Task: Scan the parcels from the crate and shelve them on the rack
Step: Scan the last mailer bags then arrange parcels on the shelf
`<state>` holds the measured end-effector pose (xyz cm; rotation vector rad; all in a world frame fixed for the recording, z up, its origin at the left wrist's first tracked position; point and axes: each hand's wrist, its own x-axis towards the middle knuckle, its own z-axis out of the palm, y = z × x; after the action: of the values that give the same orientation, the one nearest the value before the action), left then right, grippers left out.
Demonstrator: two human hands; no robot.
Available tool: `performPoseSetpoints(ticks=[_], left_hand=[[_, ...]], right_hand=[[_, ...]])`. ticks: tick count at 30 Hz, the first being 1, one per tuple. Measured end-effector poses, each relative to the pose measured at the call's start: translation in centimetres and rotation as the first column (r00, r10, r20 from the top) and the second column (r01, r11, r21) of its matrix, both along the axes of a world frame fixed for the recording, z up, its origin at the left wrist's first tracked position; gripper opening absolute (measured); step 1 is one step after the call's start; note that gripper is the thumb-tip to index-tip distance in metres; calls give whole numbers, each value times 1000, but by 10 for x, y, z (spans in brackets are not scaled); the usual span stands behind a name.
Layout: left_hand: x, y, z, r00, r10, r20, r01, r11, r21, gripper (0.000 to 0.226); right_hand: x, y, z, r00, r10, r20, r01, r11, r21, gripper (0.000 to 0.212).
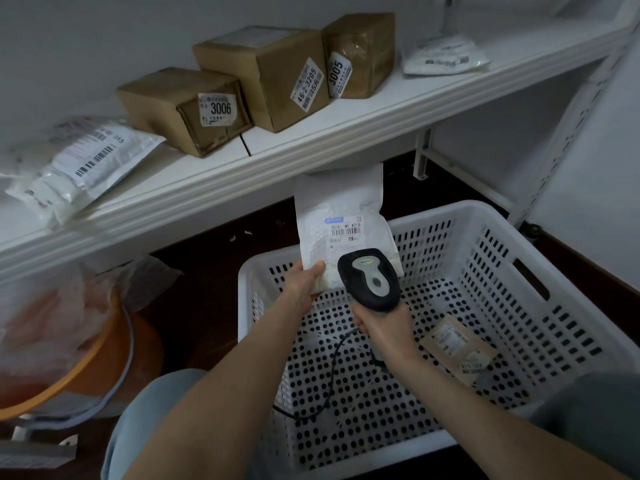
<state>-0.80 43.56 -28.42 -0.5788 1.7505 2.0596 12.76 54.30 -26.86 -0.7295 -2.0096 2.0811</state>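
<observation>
The left hand (304, 280) pinches the white parcel (343, 226) upright over the crate (519, 237), the right hand (384, 327) grips the scanner (369, 278) — so near the scan may miss the barcode (346, 232), or the pinched corner may slip.

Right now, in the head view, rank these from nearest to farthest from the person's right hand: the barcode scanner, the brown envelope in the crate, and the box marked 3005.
1. The barcode scanner: held in the right hand itself.
2. The brown envelope: on the crate floor, just right of the hand.
3. The box marked 3005: up on the rack shelf, well beyond.
</observation>
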Motion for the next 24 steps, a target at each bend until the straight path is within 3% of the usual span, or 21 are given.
performPoseSetpoints(ticks=[24], left_hand=[[16, 3, 14, 999, -43, -19, 43, 998, -38, 38]], right_hand=[[4, 5, 6, 1000, -6, -17, 6, 1000, 9, 13]])
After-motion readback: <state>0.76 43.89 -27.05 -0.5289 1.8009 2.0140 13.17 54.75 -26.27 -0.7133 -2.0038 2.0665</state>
